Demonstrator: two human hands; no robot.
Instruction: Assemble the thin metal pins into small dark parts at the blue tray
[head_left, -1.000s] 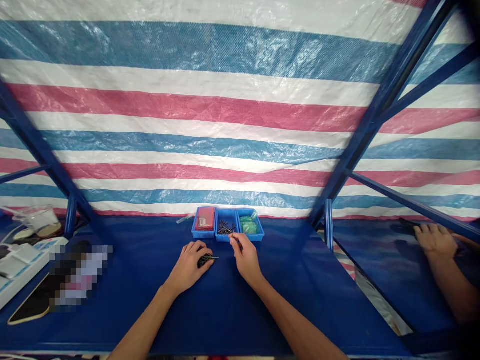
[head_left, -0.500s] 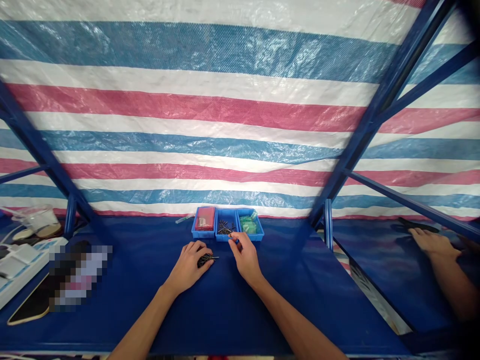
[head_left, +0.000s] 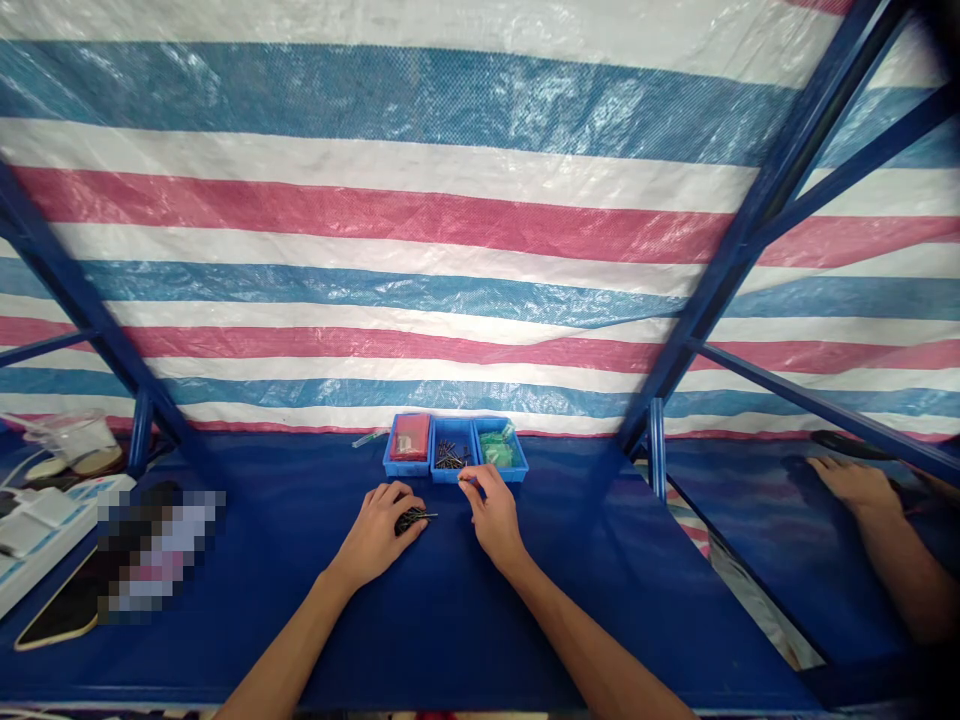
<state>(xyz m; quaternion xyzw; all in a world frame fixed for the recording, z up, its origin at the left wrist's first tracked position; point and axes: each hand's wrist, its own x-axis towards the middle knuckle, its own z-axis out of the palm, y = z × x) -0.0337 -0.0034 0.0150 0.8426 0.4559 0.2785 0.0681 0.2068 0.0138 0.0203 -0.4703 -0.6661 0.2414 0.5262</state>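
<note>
My left hand (head_left: 384, 528) rests on the blue table with its fingers curled around a bunch of thin, dark screws (head_left: 412, 518), whose ends poke out towards the right. My right hand (head_left: 491, 515) is raised just in front of the middle blue bin (head_left: 455, 476), thumb and fingertips pinched together. Between those fingertips is a tiny screw-like piece, mostly hidden. More dark screws (head_left: 450, 455) lie loose in the middle bin. Joined at its left is a bin with red packets (head_left: 410, 438), and at its right one with green packets (head_left: 499, 450).
A small clear bag (head_left: 369, 438) lies left of the bins. At far left are a power strip (head_left: 67, 530) and a phone (head_left: 64, 605). Blue frame posts (head_left: 697, 270) slope up on both sides before a striped sheet (head_left: 450, 230). Another person's hand (head_left: 855, 485) is at the neighbouring table on the right.
The fingers of my right hand shift slightly around the tiny piece, staying in front of the middle bin. My left hand keeps still. The other person's hand moves a little to the left.
</note>
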